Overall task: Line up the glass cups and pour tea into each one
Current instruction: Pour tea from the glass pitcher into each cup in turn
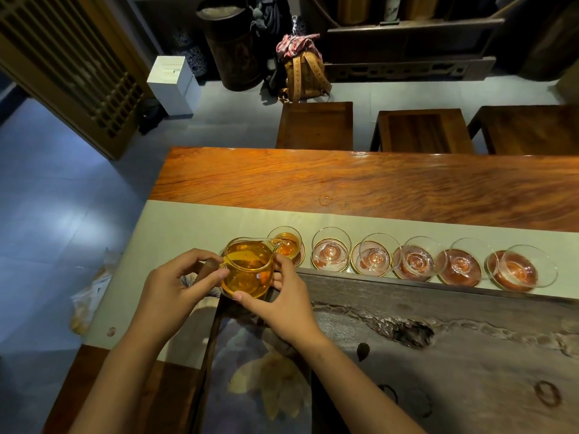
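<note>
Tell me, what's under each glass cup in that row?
Each glass cup sits on a round, gold-rimmed coaster laid on the pale runner. The first cup's coaster is mostly hidden behind the pitcher.

Clear glass pitcher (247, 270) of amber tea, tilted spout-first between fingers (216, 275), touching rim of leftmost small clear glass cup (286, 244), part-filled; five empty glass cups (421, 260) in row beyond, upright on gold-rimmed saucers.

Six glass cups (404, 260) stand in a left-to-right row on saucers (330, 267) along the bench (344, 180), behind the tea tray (438, 355), with the pitcher (247, 269) at the row's left end, tilted over the leftmost cup (285, 242).
</note>
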`<move>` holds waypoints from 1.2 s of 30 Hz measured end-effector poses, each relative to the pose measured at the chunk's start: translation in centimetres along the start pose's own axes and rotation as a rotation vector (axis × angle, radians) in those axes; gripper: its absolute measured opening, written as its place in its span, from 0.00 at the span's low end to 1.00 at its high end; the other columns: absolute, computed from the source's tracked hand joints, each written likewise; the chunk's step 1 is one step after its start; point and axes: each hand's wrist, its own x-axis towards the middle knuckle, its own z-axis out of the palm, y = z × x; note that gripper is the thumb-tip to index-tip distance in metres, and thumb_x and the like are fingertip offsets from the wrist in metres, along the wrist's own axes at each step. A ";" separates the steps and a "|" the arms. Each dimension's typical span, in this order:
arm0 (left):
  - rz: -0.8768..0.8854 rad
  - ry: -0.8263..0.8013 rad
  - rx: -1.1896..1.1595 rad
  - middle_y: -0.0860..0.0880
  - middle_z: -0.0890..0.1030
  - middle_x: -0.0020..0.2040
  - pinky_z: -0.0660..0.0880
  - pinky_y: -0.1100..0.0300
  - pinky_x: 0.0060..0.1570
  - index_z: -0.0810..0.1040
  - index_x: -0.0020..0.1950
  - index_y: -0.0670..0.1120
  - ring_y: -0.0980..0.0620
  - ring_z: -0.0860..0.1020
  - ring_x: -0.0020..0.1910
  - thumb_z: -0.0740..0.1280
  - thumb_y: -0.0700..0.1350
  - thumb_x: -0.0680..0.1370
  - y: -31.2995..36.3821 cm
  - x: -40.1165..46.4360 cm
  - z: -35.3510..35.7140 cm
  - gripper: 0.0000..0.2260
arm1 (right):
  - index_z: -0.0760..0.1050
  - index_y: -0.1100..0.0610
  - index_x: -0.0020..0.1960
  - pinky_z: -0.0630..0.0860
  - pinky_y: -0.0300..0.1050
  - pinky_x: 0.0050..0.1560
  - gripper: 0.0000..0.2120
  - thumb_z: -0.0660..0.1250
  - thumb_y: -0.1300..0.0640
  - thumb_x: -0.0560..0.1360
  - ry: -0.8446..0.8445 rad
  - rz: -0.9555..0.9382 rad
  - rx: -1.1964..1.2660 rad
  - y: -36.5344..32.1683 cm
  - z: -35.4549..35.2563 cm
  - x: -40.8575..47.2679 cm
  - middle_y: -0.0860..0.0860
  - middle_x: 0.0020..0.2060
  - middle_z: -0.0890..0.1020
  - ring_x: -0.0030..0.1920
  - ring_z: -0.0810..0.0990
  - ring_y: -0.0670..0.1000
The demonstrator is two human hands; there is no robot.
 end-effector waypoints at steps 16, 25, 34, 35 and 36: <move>-0.014 -0.009 -0.029 0.67 0.81 0.45 0.81 0.57 0.36 0.80 0.47 0.59 0.64 0.79 0.46 0.69 0.58 0.68 0.6 0.1 -0.1 0.10 | 0.58 0.32 0.69 0.71 0.19 0.48 0.49 0.78 0.27 0.54 0.030 0.019 0.016 0.2 0.0 0.3 0.17 0.52 0.72 0.58 0.71 0.23; 0.007 -0.008 -0.017 0.67 0.81 0.45 0.80 0.55 0.39 0.80 0.47 0.59 0.64 0.79 0.46 0.69 0.56 0.69 0.9 0.1 -0.1 0.09 | 0.61 0.39 0.73 0.73 0.22 0.50 0.51 0.78 0.28 0.55 0.007 0.018 0.020 0.4 0.0 0.2 0.34 0.61 0.77 0.59 0.75 0.30; -0.006 -0.006 0.000 0.59 0.82 0.45 0.82 0.51 0.39 0.80 0.48 0.60 0.62 0.79 0.45 0.70 0.56 0.68 0.6 -0.1 -0.1 0.10 | 0.61 0.42 0.74 0.74 0.24 0.53 0.50 0.79 0.32 0.58 -0.001 0.009 0.019 0.6 -0.1 0.3 0.38 0.64 0.77 0.62 0.76 0.35; -0.008 -0.006 0.001 0.59 0.82 0.45 0.82 0.51 0.40 0.80 0.48 0.60 0.62 0.79 0.46 0.70 0.56 0.68 0.6 -0.1 -0.1 0.10 | 0.61 0.42 0.74 0.74 0.24 0.54 0.51 0.79 0.32 0.58 -0.001 0.006 0.018 0.6 -0.1 0.3 0.38 0.65 0.77 0.62 0.76 0.36; -0.008 -0.006 0.001 0.59 0.82 0.45 0.82 0.52 0.40 0.80 0.48 0.60 0.62 0.79 0.45 0.70 0.56 0.68 0.6 -0.1 -0.1 0.09 | 0.61 0.42 0.74 0.74 0.24 0.54 0.51 0.79 0.31 0.58 -0.001 0.005 0.017 0.5 -0.1 0.3 0.38 0.65 0.77 0.62 0.76 0.36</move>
